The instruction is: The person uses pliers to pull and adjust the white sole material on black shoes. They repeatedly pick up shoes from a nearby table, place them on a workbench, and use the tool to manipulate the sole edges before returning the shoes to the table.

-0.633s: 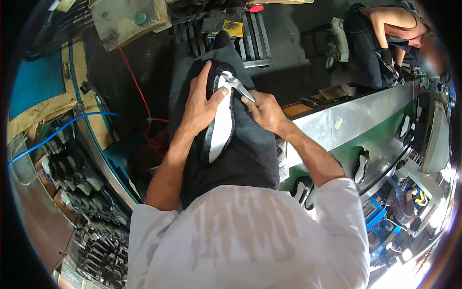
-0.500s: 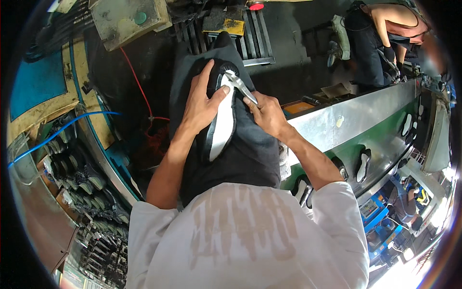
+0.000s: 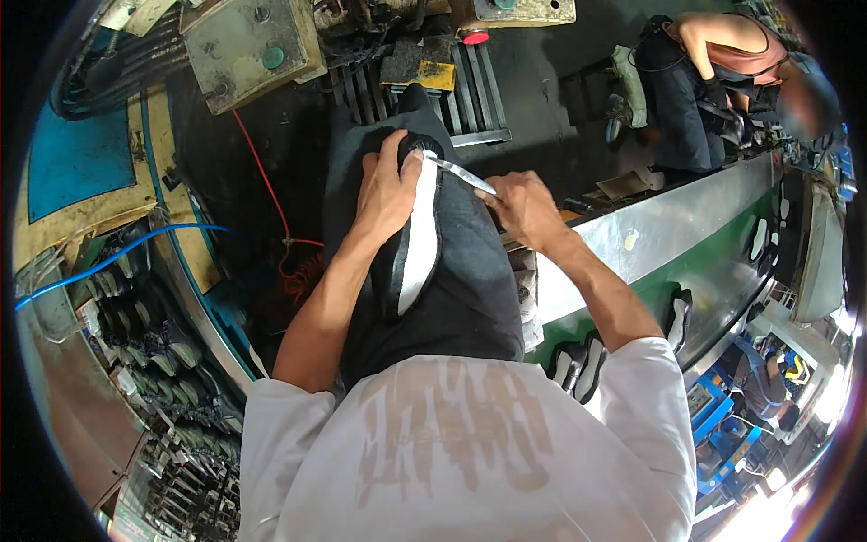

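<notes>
A black shoe upper with a long white underside (image 3: pixel 418 239) rests bottom up on my dark-clothed lap, its gathered end pointing away from me. My left hand (image 3: pixel 386 191) is closed around its far left part, thumb near the white face. In my right hand (image 3: pixel 526 208) is a pair of metal pincers (image 3: pixel 465 175), gripped by the handles. Their jaws reach left to the gathered far end of the shoe and seem to touch its edge. Whether the jaws bite the material is too small to tell.
At right runs a metal-edged conveyor (image 3: pixel 632 239) with a green belt carrying several shoes (image 3: pixel 679 318). Racks of dark shoes (image 3: pixel 144 316) stand at left, near a blue hose (image 3: pixel 117 244). A machine box (image 3: pixel 248 54) is ahead; a co-worker (image 3: pixel 713 81) bends over at far right.
My right hand and the pincers have shifted right and turned, the handles now seen edge-on. My left thumb has moved up toward the gathered end. The view has shifted slightly.
</notes>
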The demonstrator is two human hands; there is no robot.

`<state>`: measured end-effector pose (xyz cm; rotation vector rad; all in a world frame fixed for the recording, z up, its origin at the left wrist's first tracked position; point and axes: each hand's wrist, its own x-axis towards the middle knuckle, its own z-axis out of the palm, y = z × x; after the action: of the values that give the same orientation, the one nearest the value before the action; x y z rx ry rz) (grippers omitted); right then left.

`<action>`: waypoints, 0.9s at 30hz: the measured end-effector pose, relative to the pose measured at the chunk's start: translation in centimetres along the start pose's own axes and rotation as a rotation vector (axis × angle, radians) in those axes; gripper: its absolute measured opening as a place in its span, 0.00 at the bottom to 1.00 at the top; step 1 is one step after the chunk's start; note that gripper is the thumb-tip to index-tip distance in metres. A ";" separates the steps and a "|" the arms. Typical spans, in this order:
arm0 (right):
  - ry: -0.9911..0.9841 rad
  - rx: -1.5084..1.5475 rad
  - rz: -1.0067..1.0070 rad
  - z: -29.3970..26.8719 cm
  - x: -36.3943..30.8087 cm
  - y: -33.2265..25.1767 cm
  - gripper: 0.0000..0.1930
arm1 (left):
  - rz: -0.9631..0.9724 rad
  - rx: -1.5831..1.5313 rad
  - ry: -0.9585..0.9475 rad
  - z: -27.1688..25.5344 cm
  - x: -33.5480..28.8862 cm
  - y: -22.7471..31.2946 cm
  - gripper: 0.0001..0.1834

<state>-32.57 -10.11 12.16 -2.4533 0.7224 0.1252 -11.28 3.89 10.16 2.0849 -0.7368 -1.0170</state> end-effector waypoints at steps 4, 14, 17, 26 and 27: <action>0.354 0.267 -0.074 -1.9 -0.1 -1.6 0.09 | 0.034 0.005 -0.014 0.2 -0.2 -0.8 0.38; 0.311 0.315 -0.291 -4.6 1.2 -6.6 0.09 | 0.076 -0.069 -0.259 -2.5 -0.5 -1.4 0.50; 0.222 0.323 -0.120 1.6 0.6 -3.6 0.12 | 0.081 -0.071 -0.279 -2.1 -1.3 -1.5 0.51; 0.406 0.475 0.021 -5.9 1.1 -6.2 0.14 | 0.266 0.404 0.138 0.6 -7.8 -1.4 0.46; 0.542 0.548 0.020 -5.1 1.2 -6.4 0.16 | 0.257 0.433 0.115 0.3 -9.0 -0.8 0.46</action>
<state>-28.54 -9.05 19.29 -1.9478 0.8639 -0.6681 -16.17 10.87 13.30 2.3047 -1.2140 -0.6289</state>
